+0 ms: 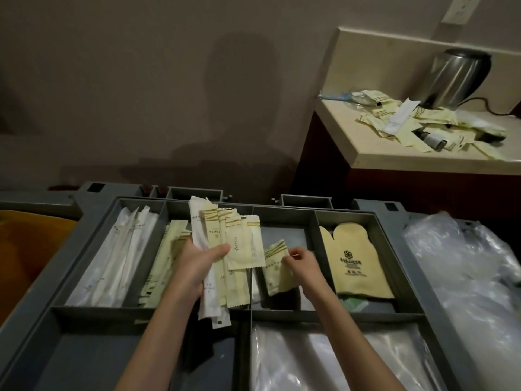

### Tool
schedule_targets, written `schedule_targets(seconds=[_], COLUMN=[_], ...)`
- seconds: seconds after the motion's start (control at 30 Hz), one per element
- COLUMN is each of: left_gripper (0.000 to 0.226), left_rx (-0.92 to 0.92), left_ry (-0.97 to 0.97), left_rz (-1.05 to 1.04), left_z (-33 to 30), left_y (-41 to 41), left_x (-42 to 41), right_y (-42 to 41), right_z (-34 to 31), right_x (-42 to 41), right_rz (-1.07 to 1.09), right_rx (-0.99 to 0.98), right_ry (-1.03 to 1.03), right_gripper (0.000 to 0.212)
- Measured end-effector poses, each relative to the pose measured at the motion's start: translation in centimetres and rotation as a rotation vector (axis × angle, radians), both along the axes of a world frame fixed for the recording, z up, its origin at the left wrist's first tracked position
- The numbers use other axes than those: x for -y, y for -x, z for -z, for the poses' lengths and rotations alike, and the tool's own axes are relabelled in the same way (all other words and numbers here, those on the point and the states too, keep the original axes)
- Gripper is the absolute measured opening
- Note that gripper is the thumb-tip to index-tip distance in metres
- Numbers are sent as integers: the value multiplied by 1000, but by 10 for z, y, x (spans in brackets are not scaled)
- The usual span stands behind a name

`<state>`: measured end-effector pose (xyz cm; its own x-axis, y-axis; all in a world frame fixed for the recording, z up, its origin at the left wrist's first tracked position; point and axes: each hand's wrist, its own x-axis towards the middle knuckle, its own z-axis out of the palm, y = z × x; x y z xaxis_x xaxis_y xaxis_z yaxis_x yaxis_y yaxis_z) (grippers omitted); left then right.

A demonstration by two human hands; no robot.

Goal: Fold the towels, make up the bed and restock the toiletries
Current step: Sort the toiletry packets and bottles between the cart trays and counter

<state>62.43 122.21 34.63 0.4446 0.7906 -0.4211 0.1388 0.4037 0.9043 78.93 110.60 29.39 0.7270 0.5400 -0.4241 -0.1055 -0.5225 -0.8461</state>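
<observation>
- Left grip holds a fan of packets, thumb curled over the front, above the middle of the tray.
- Right grip pinches 1 small packet with its fingertips, just beside the fan.
- That small packet sits over the middle box of the tray, on top of more like it.
- Long white packets lie in the far left box.
- Pale yellow packets fill the next box, partly behind the left grip.
- Yellow mitts lie flat in the right box.
- Clear bags sit to the right of the tray.
- Torn wrappers lie near a kettle on the worktop, well apart from the tray.
</observation>
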Motion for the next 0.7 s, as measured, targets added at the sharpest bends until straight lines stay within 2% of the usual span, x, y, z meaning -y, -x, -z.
schedule_targets(seconds=[0.17, 0.33, 0.53, 0.7], left_gripper=[36, 35, 41, 39], left_rx=[13, 26, 5, -12], left_ry=[17, 10, 20, 27], left_rz=[-24, -34, -63, -64], left_z=[2, 0, 6, 9], left_y=[-2, -2, -3, -4], left_x=[-1, -3, -8, -8], right_y=[-17, -26, -30, -33], right_z=[2, 8, 17, 22], right_x=[-11, -33, -52, -55], right_rz=[152, 161, 182, 170], right_rx=[-107, -172, -187, -107], right_ry=[-89, -84, -90, -158], right_gripper=[14, 12, 20, 22])
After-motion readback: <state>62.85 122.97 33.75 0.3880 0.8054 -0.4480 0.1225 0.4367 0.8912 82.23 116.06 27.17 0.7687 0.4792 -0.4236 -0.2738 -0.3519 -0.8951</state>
